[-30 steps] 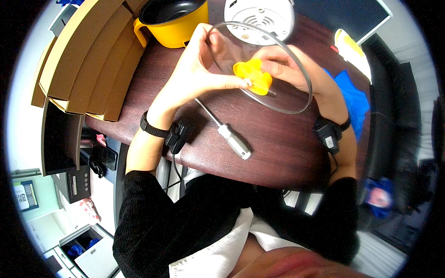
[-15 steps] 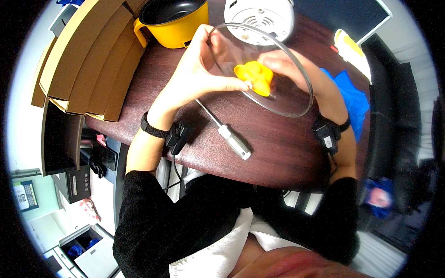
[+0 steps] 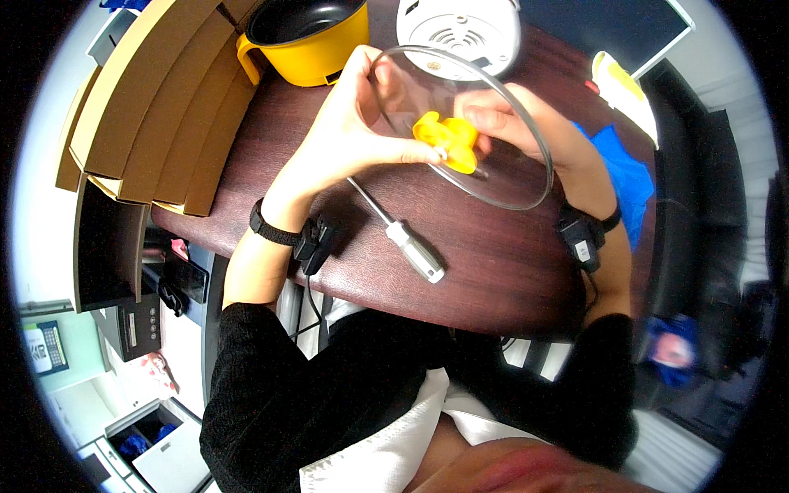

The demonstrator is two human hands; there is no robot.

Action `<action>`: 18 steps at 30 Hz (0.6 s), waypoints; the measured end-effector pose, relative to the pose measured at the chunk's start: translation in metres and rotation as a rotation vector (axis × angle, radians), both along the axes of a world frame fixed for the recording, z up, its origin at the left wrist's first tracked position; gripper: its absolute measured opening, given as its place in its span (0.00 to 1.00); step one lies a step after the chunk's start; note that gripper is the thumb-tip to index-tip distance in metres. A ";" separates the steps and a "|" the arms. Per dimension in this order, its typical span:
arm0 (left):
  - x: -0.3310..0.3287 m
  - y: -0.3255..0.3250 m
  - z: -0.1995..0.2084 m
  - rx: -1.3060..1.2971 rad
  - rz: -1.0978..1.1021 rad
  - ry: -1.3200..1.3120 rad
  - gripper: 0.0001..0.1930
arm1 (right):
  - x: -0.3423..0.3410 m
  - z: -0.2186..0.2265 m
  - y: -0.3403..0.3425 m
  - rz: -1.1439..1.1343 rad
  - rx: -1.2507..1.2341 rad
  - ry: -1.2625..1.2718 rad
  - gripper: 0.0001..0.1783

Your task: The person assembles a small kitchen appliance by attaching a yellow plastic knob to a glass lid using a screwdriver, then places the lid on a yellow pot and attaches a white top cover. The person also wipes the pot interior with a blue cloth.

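A round glass lid (image 3: 514, 177) with a clear rim is held tilted above the table. My left hand (image 3: 349, 131) grips its left side, the thumb reaching across to a small white piece beside the yellow knob (image 3: 448, 144). My right hand (image 3: 509, 123) is partly seen through the glass, its fingers closed at the knob's right side. Below the lid, a screwdriver (image 3: 415, 253) with a grey-and-white handle lies on the table, its shaft tip hidden near my left wrist.
A yellow pot (image 3: 316, 53) with a dark inside and a white appliance base (image 3: 460, 37) stand at the far side. Cardboard boxes (image 3: 164, 107) line the left of the brown table (image 3: 501, 271). A blue cloth (image 3: 626, 177) lies by my right forearm, near a yellow-and-white item (image 3: 625, 90).
The yellow knob has turned a little, and my right fingers have shifted around it. The lid has dipped slightly. My left hand stays almost in place.
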State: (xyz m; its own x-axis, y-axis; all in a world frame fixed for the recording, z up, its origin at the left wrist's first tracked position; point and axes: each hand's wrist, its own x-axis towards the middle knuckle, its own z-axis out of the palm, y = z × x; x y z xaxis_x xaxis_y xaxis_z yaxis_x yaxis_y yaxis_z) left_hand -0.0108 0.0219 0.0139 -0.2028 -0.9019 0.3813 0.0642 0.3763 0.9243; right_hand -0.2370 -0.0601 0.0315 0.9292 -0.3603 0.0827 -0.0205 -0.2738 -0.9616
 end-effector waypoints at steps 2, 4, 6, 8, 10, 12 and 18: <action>-0.001 0.001 0.001 0.021 -0.007 0.009 0.38 | 0.005 -0.003 0.004 -0.060 -0.050 -0.114 0.17; 0.001 -0.001 -0.001 0.004 0.018 -0.011 0.38 | 0.008 -0.002 0.012 -0.130 -0.032 -0.207 0.17; 0.003 -0.003 -0.002 -0.008 0.034 -0.029 0.38 | 0.006 0.002 0.011 -0.083 0.029 -0.143 0.17; 0.004 -0.004 -0.003 -0.016 0.038 -0.042 0.38 | 0.004 0.003 0.010 -0.036 0.084 -0.099 0.17; 0.003 -0.004 -0.002 -0.014 0.028 -0.041 0.38 | 0.003 0.003 0.010 0.015 0.134 -0.077 0.18; 0.003 -0.005 -0.003 -0.021 0.014 -0.037 0.37 | 0.003 0.005 0.011 -0.005 0.123 -0.076 0.19; 0.005 -0.006 -0.003 0.074 -0.049 0.074 0.36 | 0.002 0.004 0.006 -0.195 0.199 -0.068 0.17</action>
